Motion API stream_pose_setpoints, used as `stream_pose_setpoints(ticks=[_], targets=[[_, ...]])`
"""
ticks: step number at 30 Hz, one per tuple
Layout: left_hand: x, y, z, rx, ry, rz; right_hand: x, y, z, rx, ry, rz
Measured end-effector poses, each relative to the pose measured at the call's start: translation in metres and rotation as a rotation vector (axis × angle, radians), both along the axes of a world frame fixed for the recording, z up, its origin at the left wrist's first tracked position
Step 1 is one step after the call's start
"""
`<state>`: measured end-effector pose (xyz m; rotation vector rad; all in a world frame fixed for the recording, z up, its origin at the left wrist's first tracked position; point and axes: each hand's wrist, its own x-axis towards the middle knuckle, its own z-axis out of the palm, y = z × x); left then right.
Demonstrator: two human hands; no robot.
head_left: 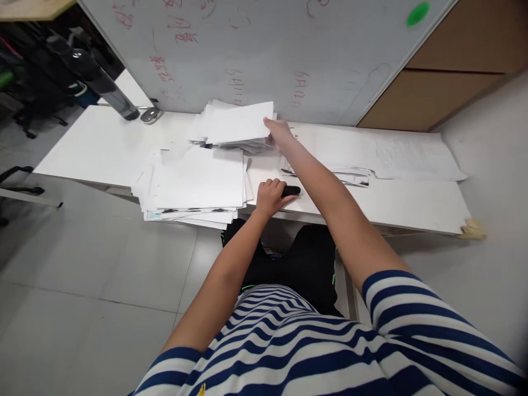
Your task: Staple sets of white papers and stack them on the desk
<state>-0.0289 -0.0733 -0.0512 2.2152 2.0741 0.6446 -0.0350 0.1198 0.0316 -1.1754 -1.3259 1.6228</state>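
My right hand (279,133) reaches to the back of the desk and grips the right edge of a sheaf of white paper (241,122), thumb on top. More sheets lie under and behind that sheaf. My left hand (270,197) is closed round a black, rounded object (291,191) at the front of the desk; its full shape is partly hidden by the fingers. Left of this hand sits a thick, uneven stack of paper (196,179), overhanging the front edge. Beside my right forearm lies a thinner pile of papers (348,177), partly covered by the arm.
The white desk (103,146) stands against a whiteboard (256,55) with red writing. A computer mouse (150,115) and a dark bottle (103,82) are at the back left. A large sheet (412,154) lies at the right, near the wall.
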Motion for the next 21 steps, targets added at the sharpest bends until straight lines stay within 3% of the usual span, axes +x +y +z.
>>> stream_pose_setpoints(ticks=[3,5,8,11,16,21], targets=[[-0.001,0.000,-0.002,0.019,0.030,0.002,-0.018,0.014,-0.004,-0.019,-0.210,-0.030],[-0.001,0.000,-0.002,0.023,0.034,-0.004,-0.005,0.011,-0.009,0.146,-0.344,-0.032],[-0.003,-0.001,-0.002,0.025,0.025,-0.003,0.040,-0.006,-0.022,0.510,-0.543,0.000],[-0.003,0.000,-0.002,0.051,0.043,0.005,0.100,-0.024,-0.036,0.680,-0.745,-0.048],[-0.003,0.001,0.000,0.069,0.061,0.014,0.186,-0.034,-0.061,0.594,-1.044,-0.323],[-0.002,0.001,0.003,0.046,0.044,0.032,0.213,-0.034,-0.081,0.396,-1.072,-0.383]])
